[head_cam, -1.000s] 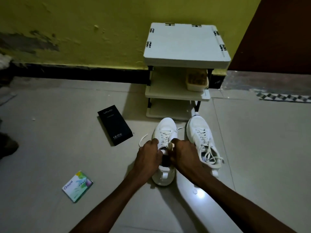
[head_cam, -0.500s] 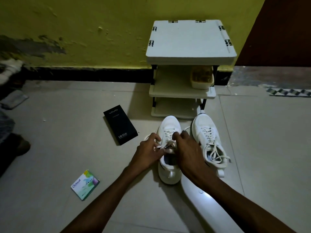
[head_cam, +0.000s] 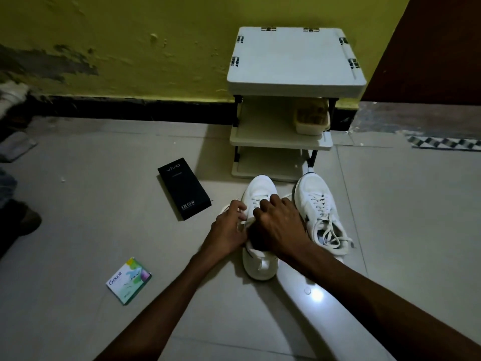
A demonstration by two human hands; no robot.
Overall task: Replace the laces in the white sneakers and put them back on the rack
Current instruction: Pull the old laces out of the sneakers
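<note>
Left sneaker's [head_cam: 259,194] lace eyelets and tongue behind both hands [head_cam: 256,226], grip unclear

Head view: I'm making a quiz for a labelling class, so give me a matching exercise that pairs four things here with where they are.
Things:
1. black box
2. green-and-white packet
3. tub
4. laced sneaker

Places:
A. on the rack's middle shelf
B. on the floor, right of the sneaker under the hands
C. on the floor, left of the rack
D. on the floor, nearest the camera, left of the arms

Pairs: 1-C, 2-D, 3-A, 4-B
</note>
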